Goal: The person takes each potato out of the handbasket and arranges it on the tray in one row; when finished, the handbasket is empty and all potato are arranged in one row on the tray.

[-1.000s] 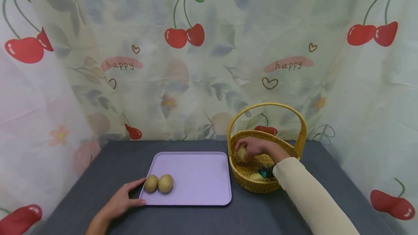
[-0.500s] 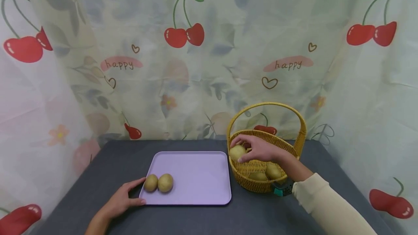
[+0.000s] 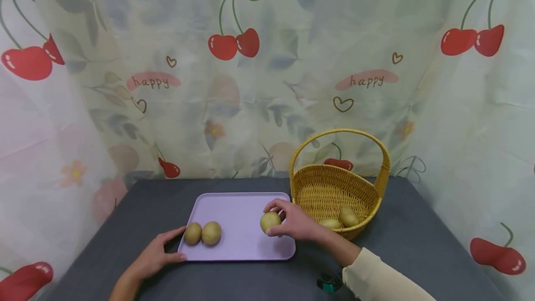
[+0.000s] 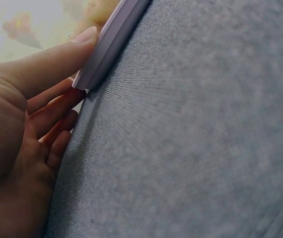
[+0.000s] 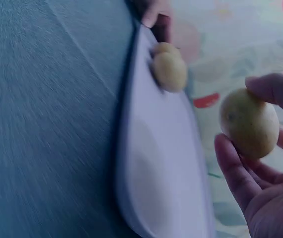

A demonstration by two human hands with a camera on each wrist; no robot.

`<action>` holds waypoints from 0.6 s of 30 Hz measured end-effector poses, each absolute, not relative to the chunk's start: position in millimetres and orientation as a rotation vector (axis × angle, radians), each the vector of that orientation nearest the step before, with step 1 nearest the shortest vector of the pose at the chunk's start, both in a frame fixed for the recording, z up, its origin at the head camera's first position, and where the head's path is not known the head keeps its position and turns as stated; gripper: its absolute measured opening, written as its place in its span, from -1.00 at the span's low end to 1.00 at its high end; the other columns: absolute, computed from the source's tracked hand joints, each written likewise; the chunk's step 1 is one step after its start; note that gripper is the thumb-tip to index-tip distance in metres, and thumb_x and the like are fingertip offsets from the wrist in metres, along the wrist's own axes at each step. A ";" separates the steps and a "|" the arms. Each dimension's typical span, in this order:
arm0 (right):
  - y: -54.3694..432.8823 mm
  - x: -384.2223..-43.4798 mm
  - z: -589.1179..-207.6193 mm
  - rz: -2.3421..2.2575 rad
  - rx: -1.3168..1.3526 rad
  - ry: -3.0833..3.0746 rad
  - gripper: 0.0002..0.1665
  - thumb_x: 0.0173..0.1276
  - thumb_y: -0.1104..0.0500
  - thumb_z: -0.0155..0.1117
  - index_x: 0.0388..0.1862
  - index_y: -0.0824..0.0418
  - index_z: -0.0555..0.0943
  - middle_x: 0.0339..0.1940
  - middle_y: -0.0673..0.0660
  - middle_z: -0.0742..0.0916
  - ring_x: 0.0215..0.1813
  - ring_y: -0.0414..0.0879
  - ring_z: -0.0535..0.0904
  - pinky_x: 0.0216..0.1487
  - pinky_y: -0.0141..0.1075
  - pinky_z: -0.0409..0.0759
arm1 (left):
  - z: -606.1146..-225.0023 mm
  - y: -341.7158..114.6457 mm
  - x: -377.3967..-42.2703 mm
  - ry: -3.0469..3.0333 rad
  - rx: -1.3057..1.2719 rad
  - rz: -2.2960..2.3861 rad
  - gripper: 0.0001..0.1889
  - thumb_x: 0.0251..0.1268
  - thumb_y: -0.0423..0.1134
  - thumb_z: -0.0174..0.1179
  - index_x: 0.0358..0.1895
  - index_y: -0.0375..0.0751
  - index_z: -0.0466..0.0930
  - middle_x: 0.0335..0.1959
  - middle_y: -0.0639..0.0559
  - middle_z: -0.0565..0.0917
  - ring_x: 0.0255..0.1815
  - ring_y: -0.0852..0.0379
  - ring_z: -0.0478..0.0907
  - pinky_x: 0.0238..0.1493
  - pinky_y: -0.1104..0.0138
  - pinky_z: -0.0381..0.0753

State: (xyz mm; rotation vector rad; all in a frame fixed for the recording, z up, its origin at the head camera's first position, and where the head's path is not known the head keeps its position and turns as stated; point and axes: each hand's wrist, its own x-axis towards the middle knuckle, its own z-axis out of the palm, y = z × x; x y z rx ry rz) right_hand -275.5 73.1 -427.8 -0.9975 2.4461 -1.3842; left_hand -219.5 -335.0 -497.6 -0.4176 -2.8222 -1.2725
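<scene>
Thumb and fingers of my left hand (image 3: 155,255) hold the near left corner of a lilac tray (image 3: 242,252); the left wrist view shows the thumb on its rim (image 4: 106,52). Two potatoes, a left one (image 3: 192,233) and a right one (image 3: 211,233), lie side by side near the tray's left edge. Above the tray's right part my right hand (image 3: 294,222) grips another potato (image 3: 269,222) between thumb and fingers. The right wrist view shows this potato (image 5: 250,123) off the tray surface. Two more potatoes (image 3: 349,216) lie in the basket, one partly hidden.
A yellow wicker basket (image 3: 319,180) with a tall arched handle (image 3: 340,131) stands right of the tray, close to it. Dark grey cloth (image 3: 234,282) covers the table. A cherry-printed curtain (image 3: 267,82) encloses the back and sides.
My right hand has lifted a potato out of the basket and carried it left over the tray. The left hand and the two potatoes on the tray have stayed in place.
</scene>
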 end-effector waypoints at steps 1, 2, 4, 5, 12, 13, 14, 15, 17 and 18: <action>67.6 -274.9 -432.4 -1.389 -0.970 2.458 -0.46 0.08 0.09 0.53 0.02 0.18 0.55 -0.14 0.10 0.62 -0.29 -0.08 0.55 -0.36 -0.27 0.57 | -497.9 -335.2 -219.7 -2.824 -0.411 -1.271 -0.22 0.03 -0.15 0.48 0.32 -0.41 0.39 0.27 -0.30 0.47 0.30 -0.28 0.30 0.24 -0.05 0.26; 62.0 -274.7 -436.9 -1.392 -0.937 2.471 -0.45 0.08 0.09 0.53 0.03 0.19 0.55 -0.16 0.09 0.62 -0.30 -0.09 0.55 -0.35 -0.28 0.55 | -498.3 -335.6 -219.8 -2.824 -0.416 -1.265 -0.22 0.03 -0.15 0.47 0.32 -0.42 0.39 0.26 -0.31 0.47 0.30 -0.28 0.30 0.24 -0.07 0.26; 50.5 -274.6 -444.4 -1.393 -0.884 2.498 -0.42 0.05 0.10 0.54 0.04 0.23 0.56 -0.19 0.07 0.62 -0.31 -0.11 0.54 -0.34 -0.29 0.53 | -498.4 -336.2 -219.7 -2.826 -0.408 -1.257 -0.21 0.03 -0.13 0.48 0.33 -0.40 0.39 0.27 -0.29 0.48 0.30 -0.27 0.30 0.25 0.02 0.28; 44.6 -274.7 -447.5 -1.398 -0.855 2.508 -0.42 0.04 0.11 0.55 0.05 0.24 0.56 -0.21 0.06 0.62 -0.31 -0.11 0.53 -0.33 -0.28 0.52 | -498.3 -336.4 -219.7 -2.823 -0.409 -1.255 -0.22 0.02 -0.13 0.48 0.33 -0.39 0.40 0.27 -0.28 0.48 0.30 -0.27 0.30 0.25 0.08 0.28; 2.4 -275.2 -467.0 -1.404 -0.790 2.593 -0.40 -0.01 0.15 0.59 0.03 0.28 0.61 -0.24 0.00 0.65 -0.27 -0.16 0.53 -0.26 -0.32 0.48 | -496.0 -336.6 -219.1 -2.804 -0.412 -1.266 -0.22 0.01 -0.16 0.49 0.32 -0.41 0.41 0.25 -0.31 0.48 0.30 -0.28 0.31 0.21 0.27 0.30; -2.1 -275.8 -469.3 -1.397 -0.787 2.607 -0.41 -0.02 0.15 0.60 0.03 0.28 0.62 -0.24 -0.01 0.65 -0.27 -0.17 0.52 -0.26 -0.32 0.48 | -496.0 -336.4 -219.1 -2.811 -0.409 -1.265 -0.22 0.01 -0.15 0.49 0.32 -0.41 0.40 0.25 -0.31 0.48 0.30 -0.28 0.30 0.22 0.22 0.30; -6.3 -276.3 -470.8 -1.392 -0.785 2.619 -0.41 -0.03 0.16 0.60 0.02 0.28 0.63 -0.24 -0.01 0.65 -0.27 -0.17 0.52 -0.25 -0.32 0.48 | -496.3 -336.0 -218.9 -2.824 -0.398 -1.262 -0.22 0.02 -0.14 0.48 0.32 -0.40 0.40 0.26 -0.30 0.48 0.30 -0.27 0.30 0.23 0.22 0.30; -10.1 -276.9 -472.1 -1.385 -0.785 2.635 -0.41 -0.04 0.17 0.61 0.01 0.27 0.63 -0.24 -0.01 0.65 -0.27 -0.16 0.52 -0.25 -0.32 0.48 | -496.7 -335.7 -219.1 -2.832 -0.385 -1.266 -0.21 0.01 -0.13 0.48 0.32 -0.39 0.40 0.26 -0.29 0.48 0.31 -0.27 0.30 0.24 0.18 0.29; -17.0 -278.3 -474.1 -1.347 -0.785 2.686 -0.41 -0.05 0.16 0.61 0.00 0.25 0.65 -0.24 -0.01 0.66 -0.23 -0.16 0.52 -0.22 -0.33 0.47 | -497.8 -335.3 -219.5 -2.841 -0.376 -1.268 -0.22 0.01 -0.14 0.48 0.33 -0.38 0.40 0.27 -0.28 0.48 0.31 -0.27 0.30 0.25 0.09 0.29; -20.1 -279.0 -474.7 -1.332 -0.787 2.706 -0.42 -0.06 0.16 0.61 0.00 0.25 0.65 -0.24 -0.01 0.67 -0.22 -0.15 0.53 -0.21 -0.33 0.47 | -498.0 -335.2 -219.7 -2.840 -0.391 -1.266 -0.22 0.02 -0.15 0.48 0.32 -0.40 0.40 0.27 -0.30 0.48 0.31 -0.29 0.30 0.25 0.03 0.28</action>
